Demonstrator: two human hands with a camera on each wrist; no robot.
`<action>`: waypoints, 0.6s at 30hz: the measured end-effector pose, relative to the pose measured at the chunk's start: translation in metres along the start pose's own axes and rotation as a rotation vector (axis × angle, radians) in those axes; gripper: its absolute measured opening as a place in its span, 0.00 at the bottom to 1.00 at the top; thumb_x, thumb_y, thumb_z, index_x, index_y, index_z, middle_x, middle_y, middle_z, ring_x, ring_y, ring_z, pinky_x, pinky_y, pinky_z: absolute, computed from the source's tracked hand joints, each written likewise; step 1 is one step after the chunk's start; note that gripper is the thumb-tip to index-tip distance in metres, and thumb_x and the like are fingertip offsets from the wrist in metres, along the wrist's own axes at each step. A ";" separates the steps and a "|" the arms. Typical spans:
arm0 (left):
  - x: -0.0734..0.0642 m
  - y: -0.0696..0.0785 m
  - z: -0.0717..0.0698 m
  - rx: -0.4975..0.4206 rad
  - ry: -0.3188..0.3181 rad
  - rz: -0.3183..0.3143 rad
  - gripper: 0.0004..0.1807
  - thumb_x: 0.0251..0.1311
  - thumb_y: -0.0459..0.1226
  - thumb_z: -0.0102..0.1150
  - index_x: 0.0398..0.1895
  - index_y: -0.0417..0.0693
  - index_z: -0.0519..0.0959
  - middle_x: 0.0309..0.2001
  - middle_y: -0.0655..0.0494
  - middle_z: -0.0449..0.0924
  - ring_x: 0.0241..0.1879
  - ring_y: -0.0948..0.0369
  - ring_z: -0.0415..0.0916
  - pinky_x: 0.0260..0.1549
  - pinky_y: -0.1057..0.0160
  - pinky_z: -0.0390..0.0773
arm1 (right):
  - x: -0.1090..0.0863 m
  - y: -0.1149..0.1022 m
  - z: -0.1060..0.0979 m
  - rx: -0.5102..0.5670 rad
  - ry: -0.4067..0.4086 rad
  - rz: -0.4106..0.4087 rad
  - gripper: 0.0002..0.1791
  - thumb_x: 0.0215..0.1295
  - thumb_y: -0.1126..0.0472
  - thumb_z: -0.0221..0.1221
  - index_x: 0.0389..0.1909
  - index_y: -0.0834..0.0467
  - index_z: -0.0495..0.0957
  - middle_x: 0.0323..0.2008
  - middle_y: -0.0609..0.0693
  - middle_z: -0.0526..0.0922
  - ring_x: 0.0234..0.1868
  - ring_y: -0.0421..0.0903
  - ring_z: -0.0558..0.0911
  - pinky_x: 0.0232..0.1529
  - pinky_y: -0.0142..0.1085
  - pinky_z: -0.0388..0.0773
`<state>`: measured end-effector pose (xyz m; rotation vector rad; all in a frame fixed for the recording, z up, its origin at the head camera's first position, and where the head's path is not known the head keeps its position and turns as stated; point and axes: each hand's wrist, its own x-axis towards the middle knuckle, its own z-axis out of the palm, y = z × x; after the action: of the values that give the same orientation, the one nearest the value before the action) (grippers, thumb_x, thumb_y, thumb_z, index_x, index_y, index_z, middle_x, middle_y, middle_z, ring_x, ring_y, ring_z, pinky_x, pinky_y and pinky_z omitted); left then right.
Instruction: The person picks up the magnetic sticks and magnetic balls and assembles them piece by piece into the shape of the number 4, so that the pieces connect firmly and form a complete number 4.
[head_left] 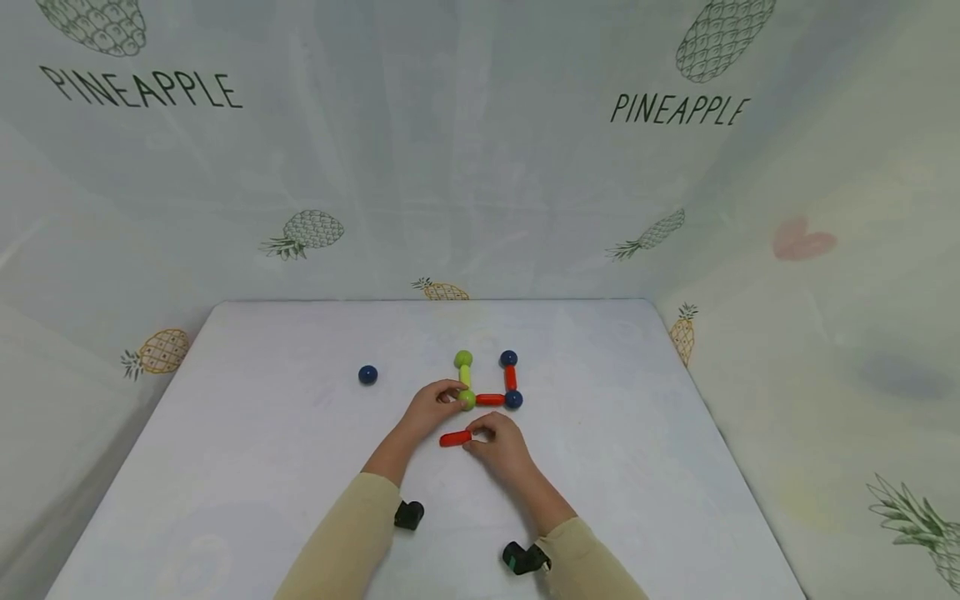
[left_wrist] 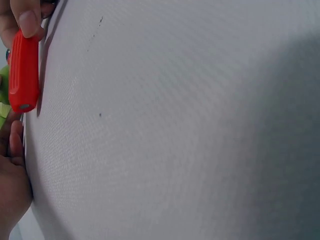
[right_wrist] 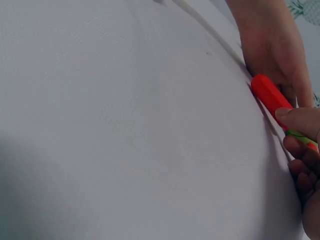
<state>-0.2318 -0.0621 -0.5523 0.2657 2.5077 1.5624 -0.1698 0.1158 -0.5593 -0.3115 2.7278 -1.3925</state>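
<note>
My left hand (head_left: 433,408) holds the near green ball (head_left: 468,401) between thumb and fingers. That ball is one corner of a U of balls and rods: a yellow-green rod (head_left: 465,377) leads away to another green ball (head_left: 463,358). To its right a red rod (head_left: 491,400) joins a blue ball (head_left: 513,400), from which a second red rod (head_left: 511,378) runs to a far blue ball (head_left: 508,358). Nearer me, my right hand (head_left: 501,450) pinches a loose red rod (head_left: 453,439) by its right end. In the left wrist view this rod (left_wrist: 24,75) shows a small metallic end.
A single blue ball (head_left: 367,375) lies on the white table (head_left: 262,433), left of the U. Dark wrist cameras (head_left: 408,515) jut from both sleeves. Pineapple-print cloth (head_left: 450,167) hangs behind and beside the table.
</note>
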 end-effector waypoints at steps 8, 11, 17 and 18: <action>-0.002 0.002 -0.001 0.003 -0.009 -0.001 0.14 0.61 0.39 0.66 0.50 0.50 0.82 0.41 0.57 0.79 0.37 0.59 0.70 0.37 0.62 0.71 | -0.008 -0.002 -0.015 0.172 -0.010 0.193 0.09 0.57 0.62 0.69 0.40 0.56 0.84 0.29 0.46 0.80 0.31 0.45 0.76 0.32 0.35 0.75; -0.002 0.003 -0.001 0.000 -0.006 -0.004 0.15 0.60 0.38 0.67 0.50 0.49 0.82 0.40 0.57 0.79 0.37 0.59 0.70 0.36 0.62 0.71 | -0.009 0.000 -0.019 0.174 0.001 0.209 0.10 0.57 0.62 0.69 0.40 0.58 0.84 0.30 0.45 0.82 0.32 0.44 0.78 0.35 0.35 0.77; -0.002 0.003 0.000 -0.004 -0.003 -0.003 0.15 0.60 0.38 0.67 0.50 0.48 0.82 0.41 0.56 0.80 0.36 0.59 0.70 0.36 0.62 0.71 | -0.013 0.003 -0.023 0.183 0.066 0.240 0.11 0.56 0.62 0.70 0.39 0.59 0.84 0.30 0.46 0.83 0.32 0.43 0.80 0.35 0.36 0.78; -0.002 0.004 0.000 -0.006 -0.003 -0.010 0.15 0.60 0.38 0.67 0.50 0.48 0.82 0.41 0.56 0.80 0.36 0.59 0.70 0.37 0.62 0.71 | -0.014 0.003 -0.024 0.189 0.084 0.247 0.10 0.56 0.62 0.70 0.38 0.60 0.84 0.30 0.46 0.83 0.32 0.43 0.80 0.36 0.36 0.78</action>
<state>-0.2295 -0.0610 -0.5491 0.2539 2.4977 1.5637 -0.1597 0.1398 -0.5482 0.0932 2.5602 -1.6051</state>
